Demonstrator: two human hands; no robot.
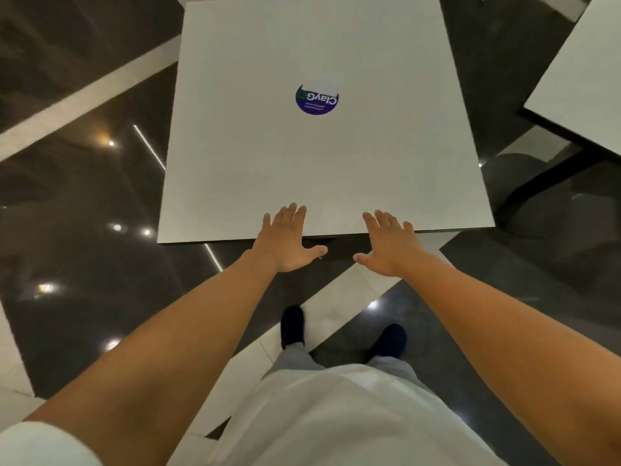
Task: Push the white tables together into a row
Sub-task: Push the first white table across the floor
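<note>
table (319,163), white and square, fills the middle and top of the frame, a round blue sticker (317,99) near its centre. my left hand (287,242) and right hand (386,245) sit side by side at its near edge, fingers spread flat over the top, thumbs hanging off below the rim, gripping nothing. whether the palms press the edge i can't quite tell. second table (584,79) juts in at upper right, well apart from the first. my dark shoes (292,326) stand on the glossy floor (84,203) below.
</note>
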